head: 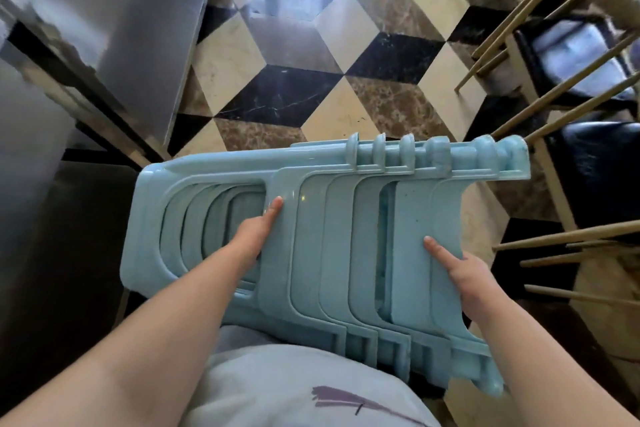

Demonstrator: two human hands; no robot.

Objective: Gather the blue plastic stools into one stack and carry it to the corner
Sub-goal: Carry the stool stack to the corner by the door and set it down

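Observation:
A nested stack of several light-blue plastic stools lies on its side in front of my body, seats pointing left and legs pointing right, lifted off the floor. My left hand reaches through the leg opening near the seat end, fingers curled under a panel and thumb on top. My right hand grips the edge of the outermost leg panel at the right end, thumb lying on the panel, other fingers hidden beneath.
A shiny metal cabinet stands close on the left. Chairs with thin gold legs and dark seats crowd the right side. Checkered marble floor runs ahead between them.

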